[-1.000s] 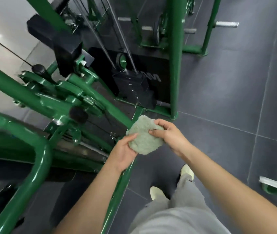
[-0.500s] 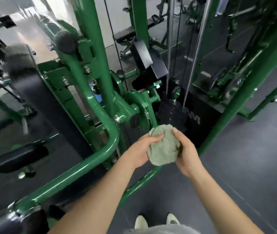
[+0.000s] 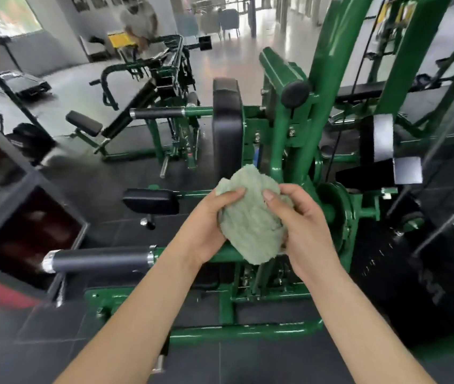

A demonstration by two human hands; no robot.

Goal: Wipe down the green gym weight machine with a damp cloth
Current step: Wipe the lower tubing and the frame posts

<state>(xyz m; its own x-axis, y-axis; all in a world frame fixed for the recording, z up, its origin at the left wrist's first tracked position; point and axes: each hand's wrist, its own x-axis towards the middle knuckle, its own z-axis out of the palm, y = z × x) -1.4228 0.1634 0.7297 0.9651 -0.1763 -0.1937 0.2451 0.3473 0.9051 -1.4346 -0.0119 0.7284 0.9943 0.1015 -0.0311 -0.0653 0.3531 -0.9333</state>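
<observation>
Both hands meet at the middle of the view, wrapped around a bunched pale green cloth (image 3: 250, 217). On the left side of the bundle, the left hand (image 3: 209, 225) curls its fingers into the fabric, with the thumb lying across the top near edge. From the right, the right hand (image 3: 303, 225) closes on the cloth, thumb pressed into the upper face (its other fingers are hidden behind the fabric). The cloth is held in the air in front of the green weight machine (image 3: 289, 151), and from this angle it is not clear whether it touches the frame behind it.

The machine's thick green upright rises just beyond the cloth, carrying a round black knob (image 3: 295, 93) near its upper part. To the left of that upright stands a tall black back pad (image 3: 227, 128), seen edge-on. A black foam roller with chrome ends (image 3: 98, 260) juts out to the left at near height, below the left forearm, and a small black seat pad (image 3: 151, 201) sits farther back on the left. A green pulley wheel (image 3: 333, 209) sits just right of the right hand. Dark floor tiles (image 3: 40, 342) run under the machine's green base bars, and more green machines stand farther off on the left.
</observation>
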